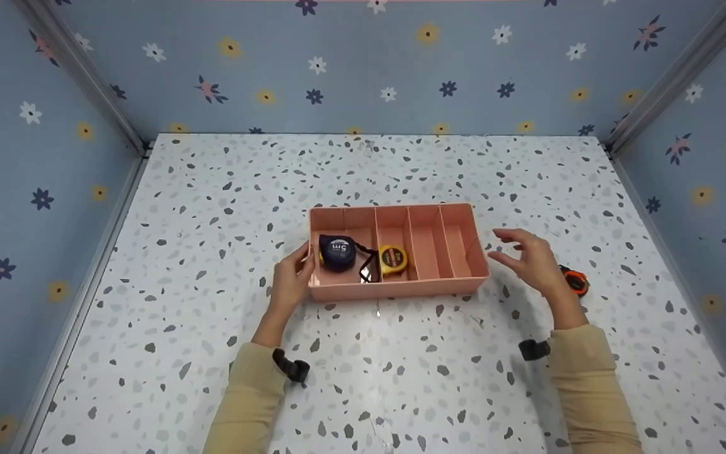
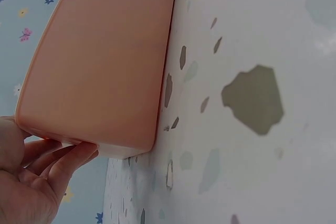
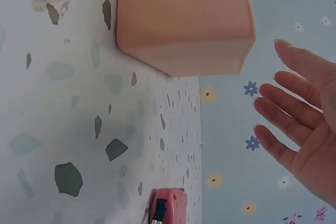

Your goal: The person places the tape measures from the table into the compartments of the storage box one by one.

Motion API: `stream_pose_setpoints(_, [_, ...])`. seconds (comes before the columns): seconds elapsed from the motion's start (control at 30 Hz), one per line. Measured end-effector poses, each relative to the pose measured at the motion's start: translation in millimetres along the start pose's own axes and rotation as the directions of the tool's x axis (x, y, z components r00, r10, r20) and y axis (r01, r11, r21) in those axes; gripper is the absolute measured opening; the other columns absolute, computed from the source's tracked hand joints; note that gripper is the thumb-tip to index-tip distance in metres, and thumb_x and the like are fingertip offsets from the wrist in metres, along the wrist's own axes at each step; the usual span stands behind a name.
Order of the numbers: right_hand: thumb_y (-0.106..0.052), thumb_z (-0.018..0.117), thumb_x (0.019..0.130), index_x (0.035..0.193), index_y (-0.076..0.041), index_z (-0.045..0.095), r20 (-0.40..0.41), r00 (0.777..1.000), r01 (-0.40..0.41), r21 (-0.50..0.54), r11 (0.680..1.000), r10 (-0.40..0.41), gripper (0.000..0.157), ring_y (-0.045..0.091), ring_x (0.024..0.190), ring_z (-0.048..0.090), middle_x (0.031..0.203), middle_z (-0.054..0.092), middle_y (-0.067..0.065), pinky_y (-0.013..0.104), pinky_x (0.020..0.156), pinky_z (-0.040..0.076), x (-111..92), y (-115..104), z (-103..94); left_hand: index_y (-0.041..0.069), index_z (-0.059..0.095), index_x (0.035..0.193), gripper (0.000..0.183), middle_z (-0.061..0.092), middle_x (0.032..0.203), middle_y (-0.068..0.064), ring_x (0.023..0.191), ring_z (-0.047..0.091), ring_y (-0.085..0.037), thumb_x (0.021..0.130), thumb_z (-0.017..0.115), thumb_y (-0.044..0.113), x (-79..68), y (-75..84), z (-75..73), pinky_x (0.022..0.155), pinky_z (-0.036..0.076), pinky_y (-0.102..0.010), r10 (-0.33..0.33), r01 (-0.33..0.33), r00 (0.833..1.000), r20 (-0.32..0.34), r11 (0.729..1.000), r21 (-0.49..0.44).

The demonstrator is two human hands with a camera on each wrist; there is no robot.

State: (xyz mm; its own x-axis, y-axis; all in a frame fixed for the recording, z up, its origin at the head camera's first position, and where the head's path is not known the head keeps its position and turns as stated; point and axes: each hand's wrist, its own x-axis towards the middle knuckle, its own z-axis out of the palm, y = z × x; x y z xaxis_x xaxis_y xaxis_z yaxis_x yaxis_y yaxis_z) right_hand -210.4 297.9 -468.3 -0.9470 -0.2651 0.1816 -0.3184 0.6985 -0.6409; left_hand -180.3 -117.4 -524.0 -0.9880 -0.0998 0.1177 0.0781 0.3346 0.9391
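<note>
A pink divided box (image 1: 401, 289) sits on the table. A dark blue tape measure (image 1: 338, 254) with a black wrist strap (image 1: 369, 268) lies in its wide left compartment. The yellow tape measure (image 1: 393, 260) is in the compartment beside it. At the box's left end, my left hand (image 1: 288, 280) touches the outside of the end wall with extended fingers (image 2: 65, 163). My right hand (image 1: 534, 263) is apart from the right end, thumb and fingers spread with nothing between them. Partly behind the right wrist lies an orange and black tape measure (image 1: 577, 283).
The speckled white table (image 1: 388, 372) is bordered by blue floral panels (image 1: 363, 69) at the back and sides. Inside the box, thin dividers (image 1: 426, 246) separate the narrow compartments on the right.
</note>
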Motion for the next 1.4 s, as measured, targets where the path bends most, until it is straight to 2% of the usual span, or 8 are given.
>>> stream_pose_setpoints(0.23, [-0.03, 0.066, 0.079, 0.12, -0.005, 0.055, -0.014, 0.998, -0.056, -0.001, 0.998, 0.056, 0.05, 0.025, 0.094, 0.051, 0.113, 0.055, 0.016, 0.042, 0.073, 0.045, -3, 14, -5.3, -0.006, 0.045, 0.125, 0.037, 0.051, 0.121, -0.021, 0.108, 0.051, -0.029, 0.09, 0.048, 0.007, -0.1, 0.2, -0.3, 0.089, 0.045, -0.03, -0.026, 0.026, 1.0, 0.007, 1.0, 0.006])
stream_pose_setpoints(0.3, [-0.033, 0.066, 0.079, 0.122, -0.005, 0.053, 0.0, 0.997, -0.083, -0.007, 0.997, 0.083, 0.053, 0.027, 0.097, 0.05, 0.116, 0.053, 0.017, 0.045, 0.076, 0.045, -3, 18, -6.7, -0.006, 0.046, 0.125, 0.037, 0.051, 0.12, -0.022, 0.107, 0.052, -0.029, 0.09, 0.048, 0.006, -0.1, 0.2, -0.3, 0.089, 0.045, -0.03, -0.024, 0.024, 1.0, 0.004, 1.0, 0.007])
stream_pose_setpoints(0.43, [-0.033, 0.065, 0.08, 0.126, -0.005, 0.049, 0.028, 0.991, -0.13, -0.014, 0.991, 0.13, 0.056, 0.033, 0.112, 0.043, 0.124, 0.048, 0.018, 0.052, 0.091, 0.037, -5, 27, -9.0, -0.006, 0.046, 0.124, 0.037, 0.051, 0.119, -0.022, 0.105, 0.053, -0.03, 0.089, 0.049, 0.005, 0.5, -0.1, -0.4, 0.088, 0.046, -0.031, -0.016, 0.016, 1.0, -0.002, 1.0, 0.004])
stream_pose_setpoints(0.83, [-0.027, 0.067, 0.079, 0.13, -0.001, 0.042, 0.084, 0.976, -0.2, -0.034, 0.979, 0.202, 0.063, 0.036, 0.123, 0.03, 0.132, 0.039, 0.021, 0.054, 0.099, 0.027, -7, 48, -14.1, -0.004, 0.044, 0.127, 0.038, 0.05, 0.123, -0.02, 0.11, 0.05, -0.028, 0.091, 0.047, 0.007, 0.0, 1.4, -0.1, 0.09, 0.044, -0.03, -0.042, 0.042, 0.999, 0.018, 0.999, 0.007])
stream_pose_setpoints(1.07, [-0.027, 0.071, 0.075, 0.132, 0.001, 0.038, 0.098, 0.969, -0.221, -0.07, 0.973, 0.227, 0.072, 0.039, 0.12, 0.033, 0.13, 0.039, 0.024, 0.053, 0.098, 0.029, -9, 60, -16.9, -0.008, 0.047, 0.123, 0.036, 0.051, 0.119, -0.024, 0.107, 0.051, -0.03, 0.089, 0.048, 0.004, 0.3, 2.7, -0.6, 0.088, 0.045, -0.032, -0.001, 0.001, 1.0, 0.001, 1.0, 0.005])
stream_pose_setpoints(1.4, [-0.031, 0.073, 0.073, 0.137, -0.002, 0.029, 0.139, 0.934, -0.32, -0.082, 0.944, 0.328, 0.083, 0.036, 0.113, 0.038, 0.132, 0.034, 0.025, 0.051, 0.092, 0.036, -9, 73, -19.9, -0.006, 0.046, 0.124, 0.037, 0.051, 0.12, -0.022, 0.106, 0.052, -0.03, 0.089, 0.048, 0.006, 0.2, 2.1, -1.0, 0.088, 0.046, -0.031, -0.01, 0.01, 1.0, 0.002, 1.0, 0.019])
